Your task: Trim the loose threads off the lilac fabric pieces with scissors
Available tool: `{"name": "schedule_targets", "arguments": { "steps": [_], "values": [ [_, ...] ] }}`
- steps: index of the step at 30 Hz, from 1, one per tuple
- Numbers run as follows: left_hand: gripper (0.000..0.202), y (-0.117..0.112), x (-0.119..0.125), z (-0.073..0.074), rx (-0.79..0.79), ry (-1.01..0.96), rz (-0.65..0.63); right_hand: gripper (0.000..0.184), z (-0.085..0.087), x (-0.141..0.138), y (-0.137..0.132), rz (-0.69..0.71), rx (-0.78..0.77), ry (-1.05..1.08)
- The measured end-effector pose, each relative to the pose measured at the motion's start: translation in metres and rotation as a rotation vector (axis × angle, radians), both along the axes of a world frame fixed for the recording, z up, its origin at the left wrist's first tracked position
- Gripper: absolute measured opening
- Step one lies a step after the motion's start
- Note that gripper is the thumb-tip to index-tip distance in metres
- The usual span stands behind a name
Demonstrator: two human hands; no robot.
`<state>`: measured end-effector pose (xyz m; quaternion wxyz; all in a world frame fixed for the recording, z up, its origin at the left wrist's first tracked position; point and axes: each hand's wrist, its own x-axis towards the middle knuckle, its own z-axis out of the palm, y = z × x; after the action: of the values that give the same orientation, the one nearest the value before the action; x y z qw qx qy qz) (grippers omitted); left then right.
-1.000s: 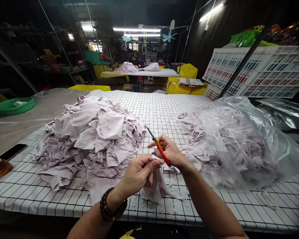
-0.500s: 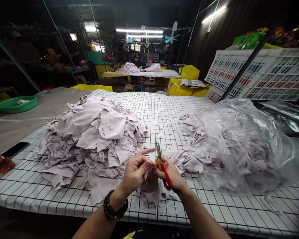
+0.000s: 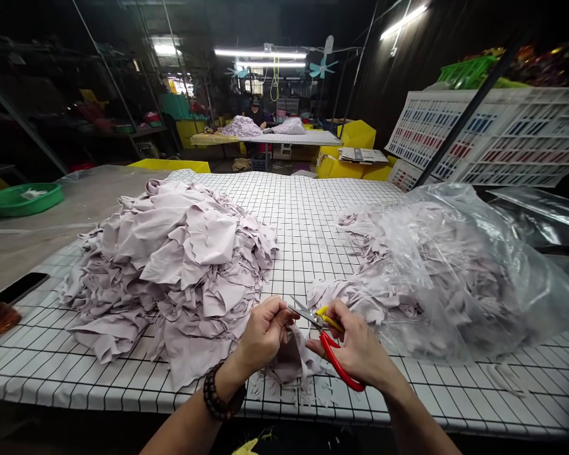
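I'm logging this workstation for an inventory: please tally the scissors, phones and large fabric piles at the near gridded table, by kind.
Scissors: 1
Phone: 1
Large fabric piles: 2
Total: 4

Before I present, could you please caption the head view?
Left hand grips cloth while right hand holds open scissors.
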<state>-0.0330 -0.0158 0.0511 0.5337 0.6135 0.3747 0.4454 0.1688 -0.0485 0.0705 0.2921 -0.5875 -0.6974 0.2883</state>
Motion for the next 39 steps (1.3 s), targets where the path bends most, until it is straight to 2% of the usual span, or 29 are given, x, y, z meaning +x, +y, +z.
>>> {"name": "schedule_targets", "arguments": {
  "steps": [8, 16, 25, 39],
  "values": [
    [0.019, 0.000, -0.002, -0.002, 0.056, 0.102, -0.059, 0.035, 0.003, -0.009, 0.001, -0.021, 0.051, -0.143],
    [0.017, 0.003, -0.004, -0.005, -0.038, 0.085, -0.092, 0.033, 0.005, -0.012, 0.002, -0.034, 0.096, -0.214],
    [0.024, 0.003, -0.004, -0.012, -0.162, -0.029, -0.139, 0.031, -0.002, -0.011, 0.003, -0.034, 0.125, -0.294],
    [0.031, 0.001, -0.006, -0.011, -0.261, -0.066, -0.186, 0.030, -0.010, -0.008, 0.003, -0.041, 0.184, -0.350]
  ]
}}
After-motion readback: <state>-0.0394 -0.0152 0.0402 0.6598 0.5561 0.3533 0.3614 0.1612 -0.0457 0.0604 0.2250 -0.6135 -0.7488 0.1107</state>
